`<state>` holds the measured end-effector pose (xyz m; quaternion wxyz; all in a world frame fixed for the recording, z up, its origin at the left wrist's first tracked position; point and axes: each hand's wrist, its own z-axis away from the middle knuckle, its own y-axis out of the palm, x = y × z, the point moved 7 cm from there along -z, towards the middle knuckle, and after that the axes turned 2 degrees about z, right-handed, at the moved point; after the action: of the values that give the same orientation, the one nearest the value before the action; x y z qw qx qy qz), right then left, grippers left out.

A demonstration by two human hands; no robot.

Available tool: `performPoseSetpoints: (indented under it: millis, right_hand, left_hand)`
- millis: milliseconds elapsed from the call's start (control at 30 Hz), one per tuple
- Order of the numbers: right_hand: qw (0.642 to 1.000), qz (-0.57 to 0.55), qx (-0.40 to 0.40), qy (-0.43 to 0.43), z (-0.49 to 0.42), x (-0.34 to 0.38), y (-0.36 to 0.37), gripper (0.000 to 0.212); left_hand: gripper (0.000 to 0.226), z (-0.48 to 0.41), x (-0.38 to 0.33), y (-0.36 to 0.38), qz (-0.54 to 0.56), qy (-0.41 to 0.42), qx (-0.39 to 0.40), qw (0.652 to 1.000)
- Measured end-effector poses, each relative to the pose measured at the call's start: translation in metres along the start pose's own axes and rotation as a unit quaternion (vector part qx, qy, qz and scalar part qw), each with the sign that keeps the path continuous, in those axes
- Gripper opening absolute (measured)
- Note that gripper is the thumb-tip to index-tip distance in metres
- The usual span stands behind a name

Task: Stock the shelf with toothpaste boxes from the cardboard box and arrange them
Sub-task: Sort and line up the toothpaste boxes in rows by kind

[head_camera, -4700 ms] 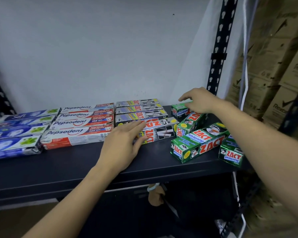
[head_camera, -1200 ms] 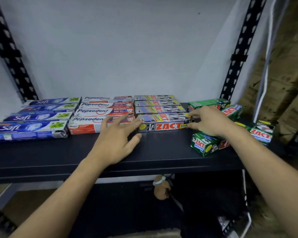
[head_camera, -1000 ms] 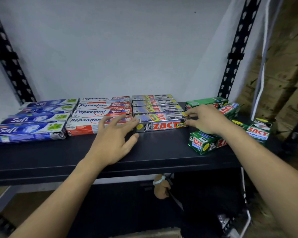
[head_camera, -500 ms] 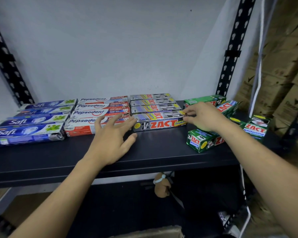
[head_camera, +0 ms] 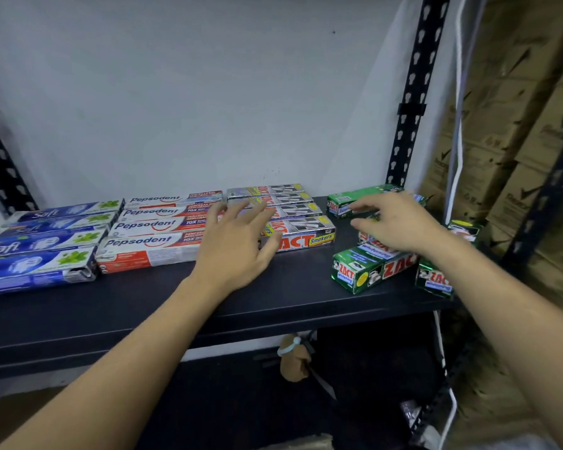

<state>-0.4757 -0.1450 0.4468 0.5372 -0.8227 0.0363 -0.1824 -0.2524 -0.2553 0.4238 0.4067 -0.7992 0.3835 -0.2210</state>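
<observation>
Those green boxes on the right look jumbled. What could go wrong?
The green box at the right front corner of the shelf sits under the right forearm; a sweep might knock it off. The left hand lies spread over the silver Zact Smokers box; a push could skew that row.

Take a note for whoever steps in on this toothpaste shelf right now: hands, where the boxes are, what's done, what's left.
Left hand: open, holding nothing, fingers spread over where the Pepsodent boxes meet the grey Zact Smokers boxes.
Right hand: open, holding nothing, over the green Zact Whitening boxes.
Done: Safi boxes, Pepsodent and Smokers boxes lie in neat rows side by side on the shelf. One green box lies straight at the back.
Left: the other green boxes lie skewed at the right end and need lining up.
</observation>
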Motion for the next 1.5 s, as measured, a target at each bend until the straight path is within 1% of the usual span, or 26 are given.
performPoseSetpoints:
  millis: [67, 167, 300, 467, 567, 633, 733, 800, 900, 967, 1033, 1100, 1200, 1233, 1300, 1367, 1433, 1500]
  right_hand:
    - [1.0, 0.023, -0.003, 0.015, 0.004, -0.013, -0.009, 0.038]
    - [0.999, 0.015, 0.002, 0.038, 0.006, -0.031, -0.021, 0.037]
    - [0.999, 0.028, -0.001, 0.031, -0.015, -0.044, -0.023, 0.038]
    - [0.998, 0.049, 0.028, -0.001, -0.063, -0.042, -0.004, 0.041]
    - [0.994, 0.076, 0.074, -0.039, -0.089, -0.028, 0.014, 0.05]
    - [0.983, 0.127, 0.12, -0.055, -0.103, -0.02, 0.031, 0.06]
    - [0.964, 0.186, 0.184, -0.055, -0.118, -0.017, 0.052, 0.073]
    - [0.952, 0.222, 0.201, -0.059, -0.124, -0.018, 0.061, 0.076]
    - [0.946, 0.253, 0.189, -0.076, -0.129, -0.016, 0.062, 0.07]
    - [0.951, 0.242, 0.172, -0.088, -0.131, -0.012, 0.055, 0.065]
    - [0.963, 0.206, 0.147, -0.094, -0.131, -0.008, 0.042, 0.064]
    - [0.979, 0.146, 0.104, -0.099, -0.129, -0.002, 0.021, 0.063]
    - [0.995, 0.035, 0.023, -0.086, -0.128, 0.0, -0.019, 0.059]
    - [0.997, -0.019, 0.002, -0.079, -0.127, -0.002, -0.031, 0.058]
    - [0.983, -0.173, -0.016, -0.058, -0.127, -0.014, -0.047, 0.055]
    - [0.954, -0.297, -0.005, -0.025, -0.125, -0.03, -0.048, 0.052]
    - [0.928, -0.371, 0.002, 0.019, -0.122, -0.048, -0.042, 0.048]
    - [0.899, -0.435, -0.012, 0.053, -0.119, -0.064, -0.037, 0.046]
  left_hand:
    - [0.059, -0.019, -0.007, 0.013, -0.004, -0.031, 0.014, 0.999]
    - [0.065, -0.031, -0.009, 0.033, -0.018, -0.066, 0.023, 0.997]
    - [0.07, -0.029, -0.013, 0.049, -0.007, -0.048, 0.047, 0.998]
    - [0.069, -0.025, -0.014, 0.05, -0.006, -0.049, 0.039, 0.998]
    - [0.067, -0.027, -0.013, 0.052, -0.016, -0.05, 0.039, 0.998]
    - [0.065, -0.028, -0.013, 0.053, -0.02, -0.048, 0.035, 0.998]
    - [0.066, -0.029, -0.013, 0.054, -0.023, -0.049, 0.036, 0.998]
    - [0.067, -0.028, -0.012, 0.054, -0.023, -0.05, 0.034, 0.998]
    - [0.067, -0.028, -0.013, 0.053, -0.025, -0.051, 0.033, 0.998]
    - [0.067, -0.028, -0.013, 0.053, -0.023, -0.053, 0.032, 0.998]
    - [0.067, -0.028, -0.013, 0.054, -0.02, -0.056, 0.032, 0.998]
    - [0.067, -0.028, -0.012, 0.054, -0.019, -0.056, 0.029, 0.998]
    - [0.066, -0.028, -0.012, 0.053, -0.019, -0.057, 0.027, 0.998]
    - [0.065, -0.028, -0.012, 0.053, -0.018, -0.058, 0.026, 0.998]
    - [0.065, -0.027, -0.012, 0.052, -0.017, -0.06, 0.025, 0.998]
    - [0.064, -0.027, -0.012, 0.052, -0.019, -0.061, 0.024, 0.998]
    - [0.064, -0.027, -0.012, 0.051, -0.014, -0.062, 0.024, 0.998]
    - [0.064, -0.027, -0.013, 0.051, -0.011, -0.063, 0.025, 0.998]
